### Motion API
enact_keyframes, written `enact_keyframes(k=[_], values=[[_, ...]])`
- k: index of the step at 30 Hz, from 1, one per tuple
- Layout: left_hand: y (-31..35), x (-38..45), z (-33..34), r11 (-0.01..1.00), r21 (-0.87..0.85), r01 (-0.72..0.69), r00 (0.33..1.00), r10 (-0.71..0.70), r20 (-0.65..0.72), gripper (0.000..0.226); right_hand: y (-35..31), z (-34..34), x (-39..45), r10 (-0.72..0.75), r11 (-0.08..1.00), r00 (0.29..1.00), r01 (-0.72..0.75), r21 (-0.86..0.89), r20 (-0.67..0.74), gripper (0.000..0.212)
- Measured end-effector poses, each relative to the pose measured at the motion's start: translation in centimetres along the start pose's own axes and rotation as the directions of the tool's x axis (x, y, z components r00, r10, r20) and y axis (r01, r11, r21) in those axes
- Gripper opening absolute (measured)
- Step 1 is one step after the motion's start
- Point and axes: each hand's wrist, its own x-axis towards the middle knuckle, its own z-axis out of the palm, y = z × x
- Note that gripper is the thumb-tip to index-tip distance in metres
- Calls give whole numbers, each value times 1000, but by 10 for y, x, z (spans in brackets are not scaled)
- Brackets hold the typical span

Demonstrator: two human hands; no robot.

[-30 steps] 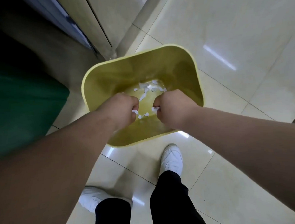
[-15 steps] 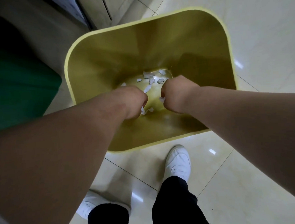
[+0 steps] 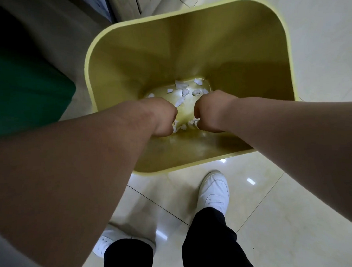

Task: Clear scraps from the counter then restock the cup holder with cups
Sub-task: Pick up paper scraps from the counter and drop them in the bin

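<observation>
Glossy cream floor tiles (image 3: 275, 209) fill most of the frame, with thin dark grout lines running diagonally and a few bright light reflections caught on them. A yellow plastic bin (image 3: 248, 49) is seen from straight above in the upper middle of the frame, its rounded rim pale and its walls sloping down to a smaller bottom.

White paper scraps (image 3: 182, 88) are scattered on the bottom of the bin, mostly toward the upper part of it, and a few more bits can be made out between the two fists, right by the knuckles.

Both arms are stretched down into the bin from the lower corners of the frame. The left hand (image 3: 162, 117) is curled into a fist, and white scrap bits are showing at its finger side, so it looks like some are pinched there. The right hand (image 3: 208, 113) is balled up the same way, with white bits peeking out at its fingers too. The fists are held close together but apart.

Two white sneakers (image 3: 214, 192) and black trouser legs (image 3: 208, 243) are visible at the bottom of the frame, just below the bin. A dark green surface (image 3: 24, 89) is seen at the left edge, and a cabinet base (image 3: 125, 4) sits at the top, left of centre.
</observation>
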Motion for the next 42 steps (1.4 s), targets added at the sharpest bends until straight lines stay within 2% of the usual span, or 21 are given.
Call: enact_keyframes(k=[5,9,14,19,24,30,34,38,42], values=[[-1,-21,-14,999,47,-1,999,-1,41,33,-3,-9,-15,-31,999,1000,31,-10,-1,33],[-4,-47,-35,1000,13,15,1000,-16,23,33,-7,-28,-37,-20,999,1000,20,-32,-1,30],[3,-94,-66,1000,3,29,999,-29,-39,32,-10,-61,-87,17,998,999,-14,66,-38,30],[16,-162,-99,997,-37,63,997,-65,-51,32,-19,-85,-160,5,995,1000,-4,101,-15,23],[26,-242,-116,993,-106,61,997,-64,-30,33,-31,-106,-238,-57,996,998,55,72,31,30],[23,-349,-146,976,-205,71,997,-79,-28,32,-34,-149,-334,-40,986,999,36,164,19,35],[23,-424,-165,958,-283,33,995,-59,-84,33,-41,-184,-392,-76,980,996,82,182,-41,34],[28,-489,-177,945,-327,3,991,-45,-123,36,-49,-215,-450,-73,957,982,119,266,-175,36],[29,-552,-189,895,-441,-67,970,-45,-239,35,-61,-238,-500,-111,955,959,175,239,-261,40]])
